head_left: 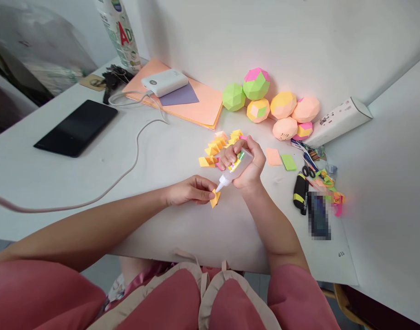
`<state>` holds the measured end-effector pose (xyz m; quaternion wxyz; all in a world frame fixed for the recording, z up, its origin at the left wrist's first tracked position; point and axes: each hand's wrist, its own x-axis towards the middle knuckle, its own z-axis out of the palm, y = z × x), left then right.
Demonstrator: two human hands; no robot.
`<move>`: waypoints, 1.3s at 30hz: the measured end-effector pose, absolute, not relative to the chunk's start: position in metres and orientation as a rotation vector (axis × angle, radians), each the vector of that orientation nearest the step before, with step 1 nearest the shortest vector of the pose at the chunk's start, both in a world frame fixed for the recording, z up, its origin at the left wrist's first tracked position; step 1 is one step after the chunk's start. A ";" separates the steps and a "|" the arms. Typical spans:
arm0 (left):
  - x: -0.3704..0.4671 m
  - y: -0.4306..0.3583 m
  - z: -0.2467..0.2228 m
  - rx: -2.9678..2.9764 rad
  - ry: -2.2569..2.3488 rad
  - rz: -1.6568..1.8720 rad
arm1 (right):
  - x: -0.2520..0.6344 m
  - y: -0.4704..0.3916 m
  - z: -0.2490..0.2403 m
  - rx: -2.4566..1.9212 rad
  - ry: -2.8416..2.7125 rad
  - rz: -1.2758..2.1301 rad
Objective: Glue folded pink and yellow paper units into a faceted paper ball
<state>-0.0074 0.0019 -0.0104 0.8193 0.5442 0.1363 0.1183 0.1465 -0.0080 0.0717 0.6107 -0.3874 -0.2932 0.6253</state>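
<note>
Orange paper (215,200) sat at the fingertips of my left hand (189,190), left of my right hand (254,172). Left pinched it, thumb to fingers; right wrapped round a bottle (242,166), tip at the paper.

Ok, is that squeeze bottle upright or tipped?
Tipped: the squeeze bottle slants in the right hand, its white nozzle pointing down toward the folded orange paper in the left hand.
</note>
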 end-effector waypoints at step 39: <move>-0.004 0.000 -0.005 1.009 0.331 0.295 | 0.145 -0.014 0.076 -0.885 -0.772 1.375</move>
